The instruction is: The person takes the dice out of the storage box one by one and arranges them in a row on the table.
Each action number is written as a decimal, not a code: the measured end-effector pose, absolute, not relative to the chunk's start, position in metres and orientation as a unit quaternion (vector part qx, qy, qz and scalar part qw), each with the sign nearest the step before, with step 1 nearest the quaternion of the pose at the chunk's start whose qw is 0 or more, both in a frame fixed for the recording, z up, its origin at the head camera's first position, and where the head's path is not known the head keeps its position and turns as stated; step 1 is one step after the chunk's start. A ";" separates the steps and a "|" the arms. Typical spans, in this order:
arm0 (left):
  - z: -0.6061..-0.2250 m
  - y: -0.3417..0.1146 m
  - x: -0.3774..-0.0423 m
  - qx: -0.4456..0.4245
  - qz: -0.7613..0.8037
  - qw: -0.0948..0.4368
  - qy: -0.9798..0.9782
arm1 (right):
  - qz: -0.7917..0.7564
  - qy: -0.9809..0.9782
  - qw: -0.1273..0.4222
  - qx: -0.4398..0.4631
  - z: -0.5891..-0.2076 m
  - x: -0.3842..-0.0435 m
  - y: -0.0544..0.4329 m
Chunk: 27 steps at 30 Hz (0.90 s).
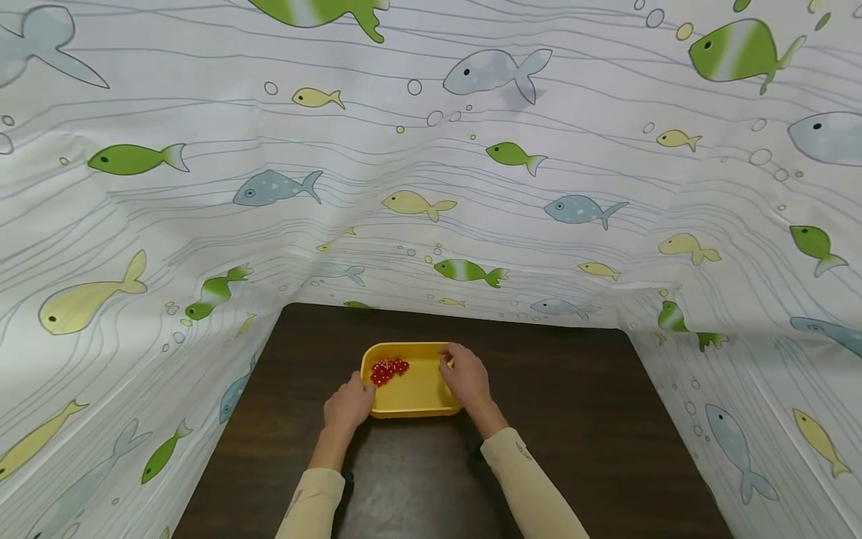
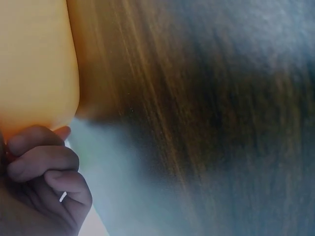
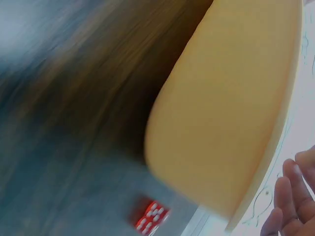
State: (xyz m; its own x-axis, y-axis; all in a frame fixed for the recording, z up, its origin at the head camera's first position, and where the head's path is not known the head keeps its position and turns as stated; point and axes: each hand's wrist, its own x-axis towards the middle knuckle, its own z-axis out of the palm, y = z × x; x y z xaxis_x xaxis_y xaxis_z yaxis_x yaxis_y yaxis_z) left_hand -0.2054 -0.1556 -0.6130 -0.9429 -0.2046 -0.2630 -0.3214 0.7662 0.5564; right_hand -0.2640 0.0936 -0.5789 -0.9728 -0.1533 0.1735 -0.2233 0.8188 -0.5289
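Observation:
A yellow plastic tray [image 1: 420,382] stands on the dark table, with a cluster of red dice [image 1: 387,370] at its left end. My left hand [image 1: 350,403] grips the tray's left side, thumb over the rim and fingers curled beneath the outer wall, as the left wrist view shows. Over the tray's right end is my right hand [image 1: 465,374]; its fingers [image 3: 290,196] are loosely bent above the rim, with nothing seen between them. A single red die [image 3: 151,218] with white pips shows outside the tray in the right wrist view; the head view does not show it.
Dark wood-grain table [image 1: 559,419] extends on both sides of the tray. A white sheet printed with fish [image 1: 471,273] rises behind the table and along both sides.

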 end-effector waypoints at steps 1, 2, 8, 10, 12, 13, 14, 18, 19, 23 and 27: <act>-0.613 -0.155 -0.206 -0.139 0.311 0.093 0.936 | 0.283 -0.952 0.055 0.101 -0.578 -0.264 0.090; -0.614 -0.154 -0.207 -0.140 0.312 0.093 0.935 | 0.286 -0.951 0.048 0.103 -0.579 -0.263 0.086; -0.618 -0.152 -0.205 -0.151 0.308 0.095 0.934 | 0.291 -0.949 0.007 0.125 -0.588 -0.261 0.068; -0.619 -0.153 -0.206 -0.151 0.305 0.092 0.936 | 0.290 -0.948 -0.003 0.129 -0.590 -0.261 0.063; -0.618 -0.154 -0.208 -0.150 0.306 0.090 0.936 | 0.285 -0.949 -0.010 0.131 -0.590 -0.262 0.058; -0.617 -0.154 -0.207 -0.150 0.307 0.089 0.935 | 0.281 -0.950 -0.014 0.133 -0.590 -0.262 0.057; -0.617 -0.154 -0.207 -0.150 0.308 0.088 0.936 | 0.280 -0.950 -0.018 0.134 -0.591 -0.262 0.055; -0.616 -0.154 -0.207 -0.150 0.307 0.088 0.936 | 0.278 -0.950 -0.035 0.140 -0.593 -0.263 0.049; -0.616 -0.154 -0.207 -0.150 0.306 0.088 0.936 | 0.280 -0.949 -0.040 0.141 -0.593 -0.264 0.047; -0.615 -0.154 -0.207 -0.154 0.302 0.084 0.937 | 0.273 -0.950 -0.050 0.144 -0.599 -0.268 0.041; -0.616 -0.153 -0.207 -0.152 0.294 0.080 0.940 | 0.265 -0.952 -0.063 0.143 -0.605 -0.271 0.036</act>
